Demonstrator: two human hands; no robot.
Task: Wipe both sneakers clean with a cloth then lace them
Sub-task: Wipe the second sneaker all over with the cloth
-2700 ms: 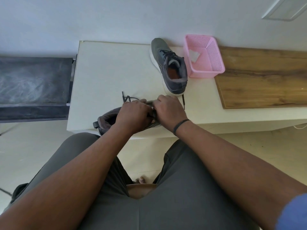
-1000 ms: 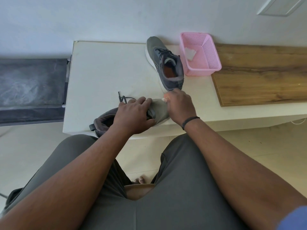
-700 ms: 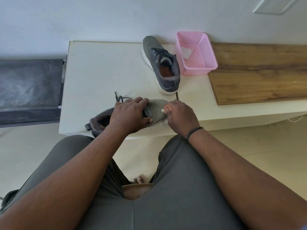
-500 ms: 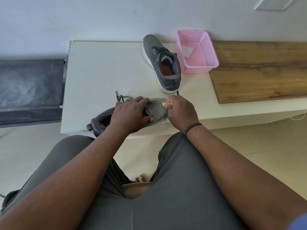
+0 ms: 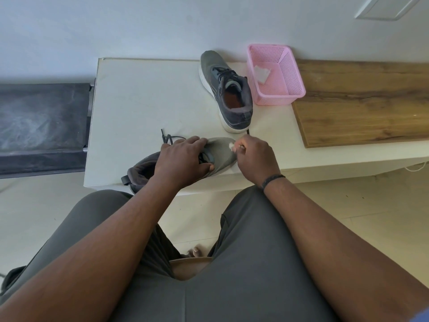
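A grey sneaker (image 5: 221,152) lies across the near edge of the white table (image 5: 139,108), toe to the right. My left hand (image 5: 183,161) presses down on its middle, over the lace area. My right hand (image 5: 255,159) is closed on a small white cloth (image 5: 231,145) held against the toe. A loose dark lace (image 5: 168,137) trails from this sneaker onto the table behind my left hand. The second grey sneaker (image 5: 226,89) stands upright farther back, its laces in place, toe toward the wall.
A pink plastic basket (image 5: 276,75) with a white cloth piece (image 5: 261,73) inside stands right of the far sneaker. A wooden board (image 5: 362,101) covers the table's right part. A dark bench (image 5: 41,126) is at the left. My legs are below the table edge.
My right hand has rubbed the white cloth back and forth over the near sneaker's toe. My left hand has stayed pressed on that sneaker. The far sneaker has not moved.
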